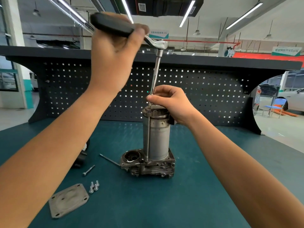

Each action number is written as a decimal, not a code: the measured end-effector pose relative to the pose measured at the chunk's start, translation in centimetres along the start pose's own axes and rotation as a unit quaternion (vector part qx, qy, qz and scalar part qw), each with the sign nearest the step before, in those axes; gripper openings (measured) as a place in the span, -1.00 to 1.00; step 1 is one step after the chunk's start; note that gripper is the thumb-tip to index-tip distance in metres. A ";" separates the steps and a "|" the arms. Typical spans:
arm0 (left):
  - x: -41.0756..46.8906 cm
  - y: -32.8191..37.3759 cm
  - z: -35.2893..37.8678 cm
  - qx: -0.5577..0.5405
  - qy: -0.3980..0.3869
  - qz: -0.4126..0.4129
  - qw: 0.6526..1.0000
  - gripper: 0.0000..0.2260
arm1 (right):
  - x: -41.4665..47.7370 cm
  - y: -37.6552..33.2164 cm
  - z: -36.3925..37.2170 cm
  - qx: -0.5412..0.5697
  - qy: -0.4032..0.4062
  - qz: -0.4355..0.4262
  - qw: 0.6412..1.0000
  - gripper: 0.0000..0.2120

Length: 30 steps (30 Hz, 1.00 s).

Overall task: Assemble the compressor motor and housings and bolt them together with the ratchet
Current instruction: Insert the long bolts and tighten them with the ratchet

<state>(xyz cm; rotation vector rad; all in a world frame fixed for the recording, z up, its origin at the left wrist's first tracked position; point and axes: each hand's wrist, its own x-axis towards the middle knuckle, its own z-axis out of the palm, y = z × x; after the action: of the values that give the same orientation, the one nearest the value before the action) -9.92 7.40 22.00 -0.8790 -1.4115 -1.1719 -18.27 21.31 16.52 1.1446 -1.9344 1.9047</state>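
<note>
Teal matting [197, 186] on the workbench is carrying the grey cylindrical compressor motor [158, 139], which is standing upright on its cast metal housing [148, 167] in front of the black perforated back panel [205, 89]. Your left hand [113, 63] is gripping the black handle of the chrome ratchet [111, 24] high above it, while your right hand [171, 102] is pinching the lower end of the long steel extension bar [156, 71] at the motor's top cap. Long loose bolts [88, 170], short silver screws [94, 187] and a square grey cover plate [69, 199] are lying at the near left.

Bright ceiling strip lights [187, 14]; raised left hand [113, 63] motion-blurred; wide-angle edges bend.
</note>
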 end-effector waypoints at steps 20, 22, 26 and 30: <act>1.0 -0.2 -0.2 -0.061 0.026 -0.105 0.992 -0.91 | -0.2 -0.3 0.4 -0.034 0.001 -0.015 0.999 -0.90; 1.6 -1.1 -0.6 -0.145 0.057 -0.185 0.970 -0.94 | -0.1 -0.4 0.3 -0.008 -0.024 0.010 1.000 -0.87; 2.0 -2.4 -1.0 -0.170 0.083 -0.244 0.951 -0.92 | -0.2 -0.3 0.2 0.013 -0.043 0.025 0.999 -0.85; 1.7 -2.3 -0.8 -0.158 0.089 -0.192 0.965 -0.94 | -0.1 -0.3 0.3 -0.019 -0.019 -0.001 1.000 -0.85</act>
<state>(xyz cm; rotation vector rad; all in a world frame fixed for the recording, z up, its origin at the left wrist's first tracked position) -12.19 5.87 23.20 -0.7089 -1.2995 -1.7633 -17.90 21.13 16.59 1.1801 -1.9789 1.8498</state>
